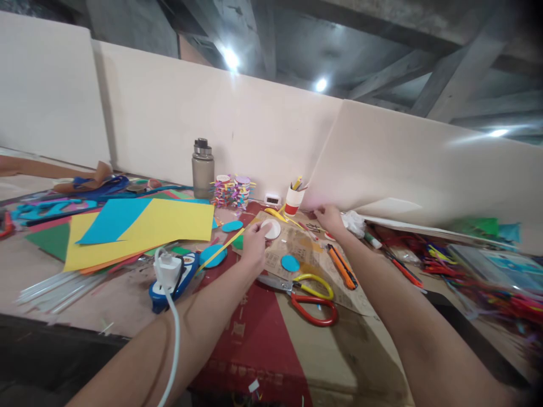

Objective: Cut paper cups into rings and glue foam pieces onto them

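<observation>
My left hand [255, 247] is closed on a white round disc [271, 229], pinching it by its edge above the brown cardboard. Farther off to the right, my right hand [330, 219] reaches toward the back board, its fingers drawn together; anything between them is too small to make out. Close to it stand a red-and-white paper cup [293, 201] with pencils and a crumpled clear plastic bag [354, 223]. Scissors [314, 302] with one yellow and one red handle lie below my left hand. A blue paper circle [291, 263] and an orange utility knife [341, 267] lie between my forearms.
Yellow paper sheets [178, 217] and a blue power strip [176, 285] with a white plug lie left. Behind stand a grey bottle [203, 169], two stacks wrapped in coloured strips [241, 192] and a small digital clock [272, 199]. A clear plastic box [496, 268] lies right.
</observation>
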Motion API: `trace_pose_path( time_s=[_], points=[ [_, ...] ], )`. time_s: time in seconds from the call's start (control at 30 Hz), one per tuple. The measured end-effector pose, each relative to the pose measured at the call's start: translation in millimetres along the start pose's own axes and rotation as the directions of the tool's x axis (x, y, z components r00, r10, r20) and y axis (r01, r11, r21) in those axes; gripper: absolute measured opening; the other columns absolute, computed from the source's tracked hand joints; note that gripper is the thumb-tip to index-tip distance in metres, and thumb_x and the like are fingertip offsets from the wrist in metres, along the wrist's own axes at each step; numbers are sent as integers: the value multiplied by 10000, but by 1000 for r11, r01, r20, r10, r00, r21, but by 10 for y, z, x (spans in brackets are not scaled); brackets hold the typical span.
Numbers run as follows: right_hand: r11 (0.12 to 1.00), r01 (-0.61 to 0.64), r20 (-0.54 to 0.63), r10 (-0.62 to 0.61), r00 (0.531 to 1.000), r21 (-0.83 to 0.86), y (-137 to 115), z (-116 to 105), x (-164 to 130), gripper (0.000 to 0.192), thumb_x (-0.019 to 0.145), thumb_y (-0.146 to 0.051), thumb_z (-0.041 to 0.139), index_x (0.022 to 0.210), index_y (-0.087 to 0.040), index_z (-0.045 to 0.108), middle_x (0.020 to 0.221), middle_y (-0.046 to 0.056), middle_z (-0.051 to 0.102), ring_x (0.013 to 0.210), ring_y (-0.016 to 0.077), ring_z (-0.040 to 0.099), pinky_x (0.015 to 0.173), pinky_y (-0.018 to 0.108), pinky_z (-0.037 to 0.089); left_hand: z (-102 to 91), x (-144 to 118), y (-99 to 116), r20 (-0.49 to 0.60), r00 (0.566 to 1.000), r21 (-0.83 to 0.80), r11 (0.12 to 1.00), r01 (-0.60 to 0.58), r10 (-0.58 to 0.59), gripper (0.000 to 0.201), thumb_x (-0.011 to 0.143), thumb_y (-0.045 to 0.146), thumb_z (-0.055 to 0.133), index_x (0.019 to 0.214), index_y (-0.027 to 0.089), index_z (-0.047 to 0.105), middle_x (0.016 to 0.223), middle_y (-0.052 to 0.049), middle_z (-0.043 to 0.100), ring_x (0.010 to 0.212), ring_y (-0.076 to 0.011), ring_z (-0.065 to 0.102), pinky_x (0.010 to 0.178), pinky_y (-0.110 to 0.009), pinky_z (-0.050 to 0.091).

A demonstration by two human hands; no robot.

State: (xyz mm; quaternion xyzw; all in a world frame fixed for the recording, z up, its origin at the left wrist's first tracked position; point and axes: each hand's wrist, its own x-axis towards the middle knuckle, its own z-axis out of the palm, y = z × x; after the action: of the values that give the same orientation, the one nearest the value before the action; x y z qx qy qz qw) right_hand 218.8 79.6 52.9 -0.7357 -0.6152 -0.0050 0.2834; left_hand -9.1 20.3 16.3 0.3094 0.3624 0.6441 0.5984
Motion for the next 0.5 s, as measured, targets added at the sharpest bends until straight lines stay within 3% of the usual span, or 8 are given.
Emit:
trace_pose_path(
  time_s=[0.13, 0.27, 0.4, 0.5],
  points=[
    [994, -16, 173, 35, 984, -112, 41, 240, 6, 214, 852, -232, 556, 830, -145, 750, 890, 115, 752, 854, 209, 691, 739, 247, 472, 0, -5, -53, 35, 999, 25, 1000, -4, 3, 305, 596, 320, 748, 814, 137, 642, 669, 5, 610, 556, -89, 523, 465, -189, 312],
    [981, -48, 282, 102, 954, -189, 39, 453, 38, 278, 852, -353, 627, 778, -118, 755, 750, 148, 733, 787, 238, 712, 709, 261, 499, 12, -42, -75, 54, 998, 54, 999, 8, -11, 312, 611, 330, 743, 835, 127, 663, 751, -26, 651, 600, -89, 542, 485, -183, 323],
    [983, -73, 283, 120, 952, -170, 60, 498, 96, 193, 824, -271, 644, 813, -123, 766, 726, 133, 735, 768, 225, 715, 707, 246, 503, 24, -82, -73, 66, 997, 68, 997, 37, -42, 335, 617, 339, 741, 868, 129, 667, 780, -38, 669, 614, -91, 549, 501, -182, 323],
    [993, -91, 210, 104, 972, -71, 108, 416, 174, 186, 791, -180, 608, 869, -123, 767, 760, 116, 746, 722, 205, 706, 688, 240, 496, 35, -111, -66, 58, 997, 66, 996, 53, -56, 339, 604, 340, 744, 857, 131, 660, 779, -35, 666, 618, -90, 546, 498, -182, 315]
  ],
)
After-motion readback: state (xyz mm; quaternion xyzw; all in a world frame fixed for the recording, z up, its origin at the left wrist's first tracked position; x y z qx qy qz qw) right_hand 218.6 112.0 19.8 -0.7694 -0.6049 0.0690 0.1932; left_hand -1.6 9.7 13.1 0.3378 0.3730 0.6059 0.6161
